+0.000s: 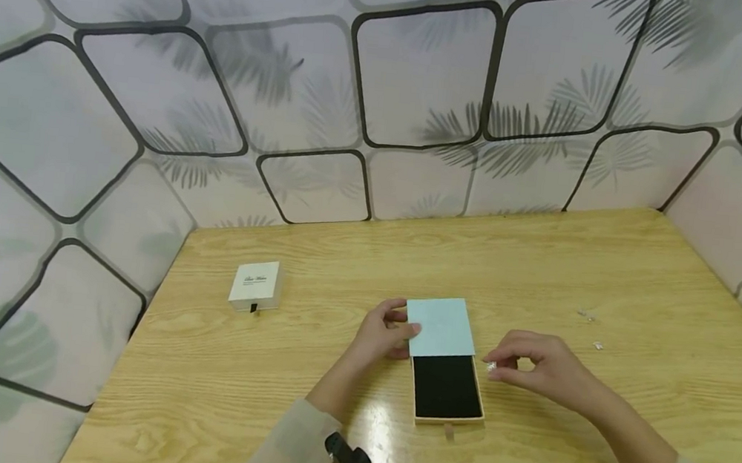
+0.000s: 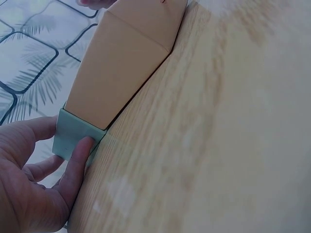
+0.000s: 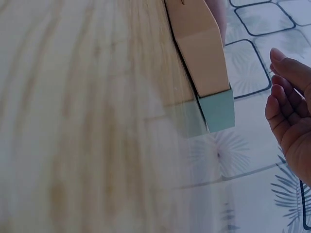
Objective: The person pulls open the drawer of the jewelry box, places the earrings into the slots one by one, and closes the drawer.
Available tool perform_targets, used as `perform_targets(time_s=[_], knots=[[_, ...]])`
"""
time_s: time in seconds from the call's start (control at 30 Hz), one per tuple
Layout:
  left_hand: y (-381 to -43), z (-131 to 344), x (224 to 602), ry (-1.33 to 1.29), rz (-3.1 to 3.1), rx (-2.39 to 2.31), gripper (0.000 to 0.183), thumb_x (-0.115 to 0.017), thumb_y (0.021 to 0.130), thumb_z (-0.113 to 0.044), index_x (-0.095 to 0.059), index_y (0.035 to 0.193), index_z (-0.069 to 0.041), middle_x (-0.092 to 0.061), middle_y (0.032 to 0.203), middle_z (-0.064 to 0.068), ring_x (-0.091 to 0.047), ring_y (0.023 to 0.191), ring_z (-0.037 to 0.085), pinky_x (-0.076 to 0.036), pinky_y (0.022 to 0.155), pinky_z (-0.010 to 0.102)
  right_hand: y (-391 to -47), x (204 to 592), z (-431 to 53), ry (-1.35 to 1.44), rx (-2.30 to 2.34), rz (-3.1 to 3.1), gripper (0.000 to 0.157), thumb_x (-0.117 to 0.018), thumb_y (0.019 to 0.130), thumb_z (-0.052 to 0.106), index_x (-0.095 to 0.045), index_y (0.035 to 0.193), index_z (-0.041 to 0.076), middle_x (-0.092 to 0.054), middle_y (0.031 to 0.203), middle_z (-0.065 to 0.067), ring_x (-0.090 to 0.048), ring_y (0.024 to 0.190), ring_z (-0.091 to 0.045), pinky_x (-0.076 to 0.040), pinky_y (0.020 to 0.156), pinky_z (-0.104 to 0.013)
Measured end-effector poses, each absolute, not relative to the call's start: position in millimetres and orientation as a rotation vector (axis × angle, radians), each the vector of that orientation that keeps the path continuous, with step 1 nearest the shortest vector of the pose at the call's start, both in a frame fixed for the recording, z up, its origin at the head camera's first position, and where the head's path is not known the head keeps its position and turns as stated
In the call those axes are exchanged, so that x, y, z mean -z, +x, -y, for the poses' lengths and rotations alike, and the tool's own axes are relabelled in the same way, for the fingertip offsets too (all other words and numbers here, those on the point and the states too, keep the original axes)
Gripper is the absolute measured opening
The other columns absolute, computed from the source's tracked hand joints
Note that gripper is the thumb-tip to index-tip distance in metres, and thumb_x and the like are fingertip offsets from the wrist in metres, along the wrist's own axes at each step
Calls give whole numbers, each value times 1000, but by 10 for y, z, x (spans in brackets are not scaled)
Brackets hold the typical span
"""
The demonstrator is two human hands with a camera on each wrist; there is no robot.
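A pale blue slide-out jewellery box [image 1: 440, 326] lies on the table, its drawer [image 1: 448, 388] pulled out toward me and showing a black lining. My left hand [image 1: 384, 331] grips the blue sleeve at its left side, thumb on one face and fingers around the edge. In the left wrist view the tan drawer wall [image 2: 116, 68] juts from the blue sleeve [image 2: 75, 133]. Just right of the drawer, my right hand [image 1: 546, 364] pinches a small shiny silvery piece [image 1: 491, 366], too small to identify. The right wrist view shows curled fingers [image 3: 286, 104] beside the box, the piece hidden.
A white box [image 1: 255, 284] with dark lettering and a black pull tab sits at the table's left. Several tiny silvery pieces [image 1: 598, 346] lie to the right, beyond my right hand. Patterned fabric [image 1: 426, 80] walls in the wooden table [image 1: 228, 389] at the back and sides.
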State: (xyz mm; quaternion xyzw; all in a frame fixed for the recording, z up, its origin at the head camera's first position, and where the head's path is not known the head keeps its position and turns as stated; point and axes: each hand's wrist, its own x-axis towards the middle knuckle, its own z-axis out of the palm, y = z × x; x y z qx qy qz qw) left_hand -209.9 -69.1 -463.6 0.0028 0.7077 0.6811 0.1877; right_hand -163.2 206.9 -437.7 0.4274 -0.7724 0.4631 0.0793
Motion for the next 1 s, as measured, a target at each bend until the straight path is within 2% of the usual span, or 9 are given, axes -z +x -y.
perform_targets(time_s=[0.23,0.33,0.6,1.0], knots=[[-2100,689,4627,8,-1988,-1918,60,-67,87,-12,-40,140,-5,-46,126,19,-56,86,18,-60,68,40,-1661,4363,-1957,1262,-1389,2305,23,-77,75,3,-73,96,11,-67,83,1,-55,70,-3,-45,52,-12],[-2102,690,4633,12,-1993,-1920,59,-67,87,-12,-40,140,-5,-47,125,19,-56,86,19,-60,67,39,-1669,4348,-1915,1275,-1403,2302,26,-77,73,-1,-73,96,12,-67,83,1,-55,70,-4,-46,52,-14],[-2105,687,4647,2,-1992,-1920,59,-68,87,-11,-41,139,-5,-47,125,18,-56,86,18,-60,67,38,-1720,4365,-1798,1306,-1441,2294,27,-78,70,-5,-73,93,8,-66,84,10,-55,68,-4,-47,54,-14],[-2103,668,4648,-11,-2013,-1925,59,-68,86,-10,-41,139,-3,-48,123,18,-56,85,17,-60,66,38,-1756,4410,-1621,1414,-1487,2188,25,-77,69,-8,-72,92,1,-68,83,-4,-57,67,-8,-49,55,-15]])
